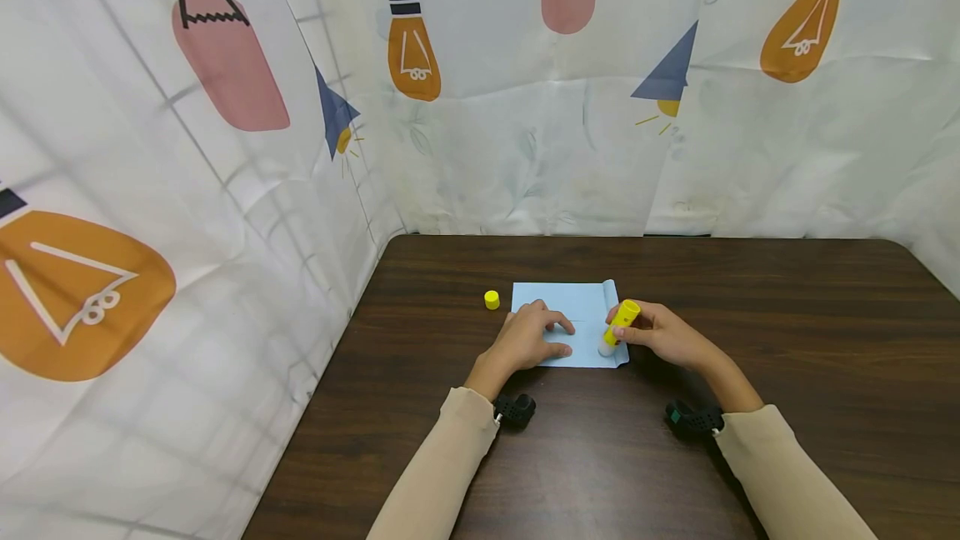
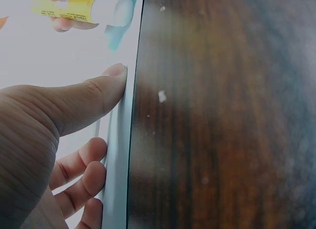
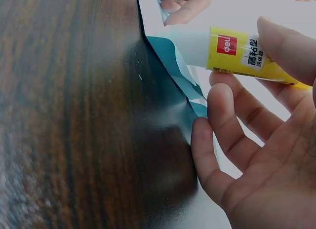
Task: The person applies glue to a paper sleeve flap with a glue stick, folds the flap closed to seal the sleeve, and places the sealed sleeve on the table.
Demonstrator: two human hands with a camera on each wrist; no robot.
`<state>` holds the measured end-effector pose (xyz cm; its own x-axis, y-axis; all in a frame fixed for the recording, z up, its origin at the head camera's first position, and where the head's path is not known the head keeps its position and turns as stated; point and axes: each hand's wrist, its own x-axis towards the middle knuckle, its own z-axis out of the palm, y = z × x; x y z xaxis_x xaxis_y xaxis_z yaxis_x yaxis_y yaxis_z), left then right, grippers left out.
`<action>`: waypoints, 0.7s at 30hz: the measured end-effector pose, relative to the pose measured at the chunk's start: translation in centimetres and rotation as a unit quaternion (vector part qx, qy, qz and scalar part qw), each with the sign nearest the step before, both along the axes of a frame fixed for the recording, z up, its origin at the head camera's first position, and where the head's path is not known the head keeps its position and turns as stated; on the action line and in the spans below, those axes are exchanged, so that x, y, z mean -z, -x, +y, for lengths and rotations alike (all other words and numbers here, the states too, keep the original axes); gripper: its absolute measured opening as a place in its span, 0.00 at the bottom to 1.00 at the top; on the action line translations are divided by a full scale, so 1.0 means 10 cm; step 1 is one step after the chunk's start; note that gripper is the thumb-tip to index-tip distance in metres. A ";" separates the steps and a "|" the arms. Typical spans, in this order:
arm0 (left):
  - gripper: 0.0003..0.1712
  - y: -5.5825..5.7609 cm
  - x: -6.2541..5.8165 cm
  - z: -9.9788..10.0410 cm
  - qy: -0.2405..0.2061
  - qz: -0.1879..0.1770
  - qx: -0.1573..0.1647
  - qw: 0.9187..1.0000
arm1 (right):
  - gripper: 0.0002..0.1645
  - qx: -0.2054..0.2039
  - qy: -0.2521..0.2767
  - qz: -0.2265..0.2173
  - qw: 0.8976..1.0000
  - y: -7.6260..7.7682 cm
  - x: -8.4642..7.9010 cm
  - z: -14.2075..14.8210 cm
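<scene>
A sheet of light blue paper (image 1: 558,300) lies on the table, creased across its middle and with a folded strip along its right edge. My right hand (image 1: 660,333) grips a yellow glue stick (image 1: 624,319), uncapped and tilted, its white tip down at the paper's right side near the front corner. In the right wrist view the glue stick (image 3: 237,51) shows a red label, and fingertips lie right at the paper's curled teal edge (image 3: 173,61). My left hand (image 1: 531,335) rests on the paper's left half, fingers bent loosely and thumb (image 2: 94,98) along the near edge.
A yellow cap (image 1: 492,300) stands on the dark wooden table (image 1: 600,457), just left of the paper's far corner. Printed white curtains (image 1: 480,157) hang behind the table and along its left side. Each wrist wears a black band (image 1: 514,411).
</scene>
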<state>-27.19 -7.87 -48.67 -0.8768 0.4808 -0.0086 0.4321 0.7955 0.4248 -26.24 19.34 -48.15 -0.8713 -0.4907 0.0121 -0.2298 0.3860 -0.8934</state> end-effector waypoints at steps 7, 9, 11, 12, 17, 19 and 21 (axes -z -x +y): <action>0.17 0.00 0.00 0.00 0.003 0.001 0.003 1.000 | 0.17 -0.008 0.001 0.000 1.000 -0.01 0.00 0.00; 0.17 0.00 0.01 0.00 0.004 0.001 0.003 1.000 | 0.17 -0.011 0.002 0.001 1.000 -0.01 0.00 0.00; 0.17 0.01 0.01 0.00 0.005 0.002 0.003 1.000 | 0.18 -0.015 0.004 0.000 1.000 -0.01 0.00 0.01; 0.17 0.01 0.01 0.00 0.006 0.002 0.003 1.000 | 0.18 -0.017 0.004 0.000 1.000 -0.01 0.00 0.01; 0.17 0.00 0.00 0.00 0.006 0.000 0.001 1.000 | 0.18 -0.016 0.003 -0.004 1.000 0.00 0.01 0.01; 0.17 0.00 0.00 0.00 0.006 0.000 0.001 1.000 | 0.18 -0.017 0.002 -0.003 1.000 0.00 0.02 0.02; 0.17 0.00 0.00 0.00 0.005 0.000 0.001 1.000 | 0.18 -0.017 0.001 -0.005 1.000 0.00 0.03 0.02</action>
<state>-27.20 -7.84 -48.63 -0.8756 0.4829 -0.0134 0.4342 0.7989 0.4162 -26.27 19.50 -48.41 -0.8538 -0.5206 0.0041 -0.2333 0.3754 -0.8970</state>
